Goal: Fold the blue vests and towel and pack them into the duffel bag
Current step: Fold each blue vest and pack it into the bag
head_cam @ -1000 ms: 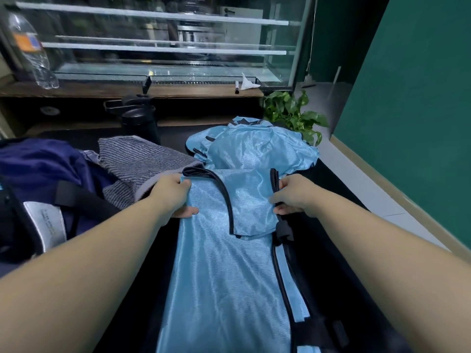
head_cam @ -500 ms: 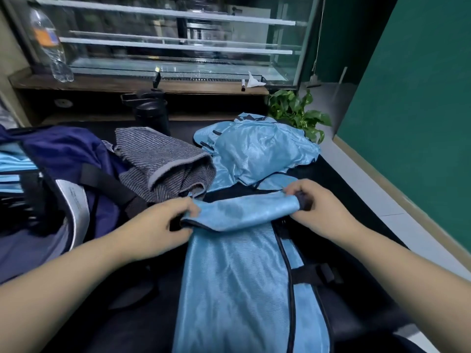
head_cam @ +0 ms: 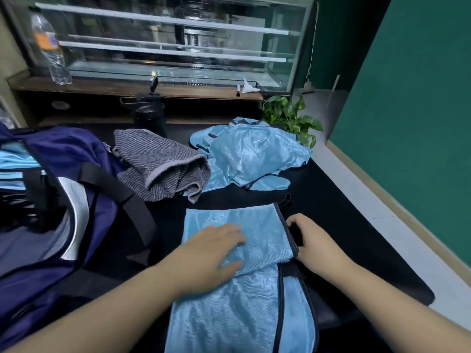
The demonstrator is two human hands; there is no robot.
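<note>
A light blue vest (head_cam: 239,296) with black trim lies on the black table in front of me, its top part folded down over itself. My left hand (head_cam: 216,248) rests flat on the fold, fingers spread. My right hand (head_cam: 311,243) grips the vest's black-trimmed right edge. Behind it lies a crumpled heap of blue vests (head_cam: 252,156). A grey striped towel (head_cam: 163,166), loosely folded, sits to the left of that heap. The navy duffel bag (head_cam: 63,200) stands open at the left, with blue fabric (head_cam: 15,159) inside it.
A black flask (head_cam: 150,115) stands behind the towel. A potted green plant (head_cam: 290,118) sits at the table's far right corner. A water bottle (head_cam: 49,49) stands on the wooden shelf before a glass display case. The black table's right edge (head_cam: 397,250) runs beside a pale floor.
Both hands brought the vest's top part down toward me and laid it flat. My left hand has let go and now presses on the fold; the right still grips the edge.
</note>
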